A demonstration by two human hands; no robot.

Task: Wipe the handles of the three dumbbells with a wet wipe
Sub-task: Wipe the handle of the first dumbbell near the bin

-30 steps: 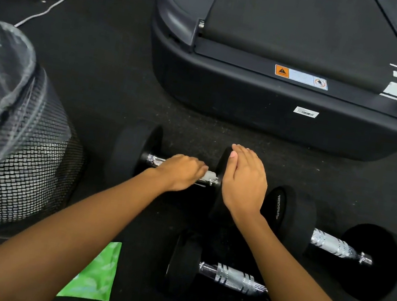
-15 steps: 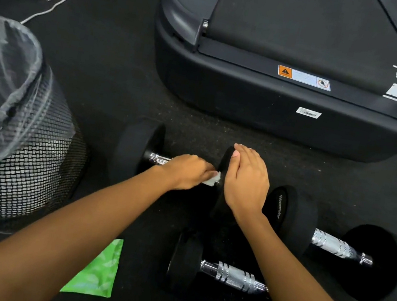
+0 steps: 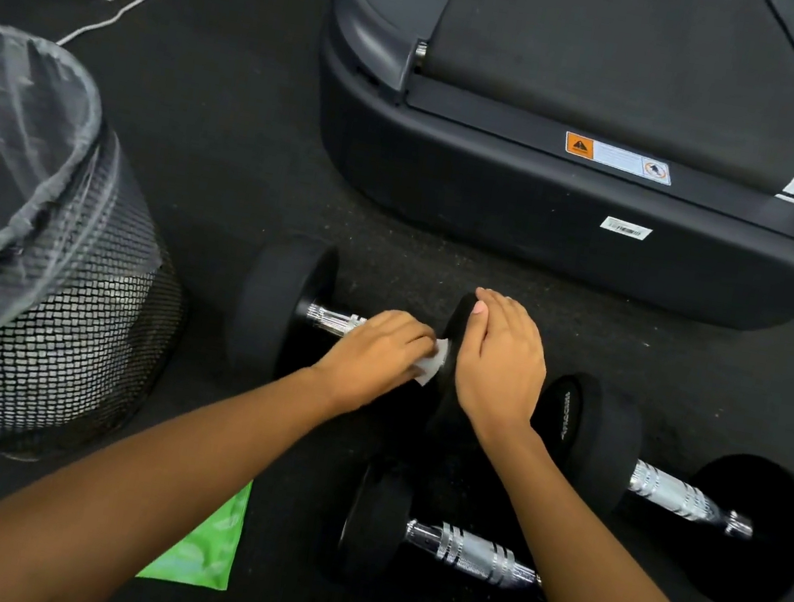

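Head cam: left hand (image 3: 376, 354) curls over the far dumbbell's handle (image 3: 332, 319), wet wipe (image 3: 431, 369) pinched under its fingers right by the inner weight (image 3: 455, 318), while the right hand (image 3: 499, 364) lies flat, fingers together, on that weight. I'd wrap the wipe round the bar and twist while sliding toward the bare left end. Most of the wipe is hidden under the hand, so can't tell how it's folded.
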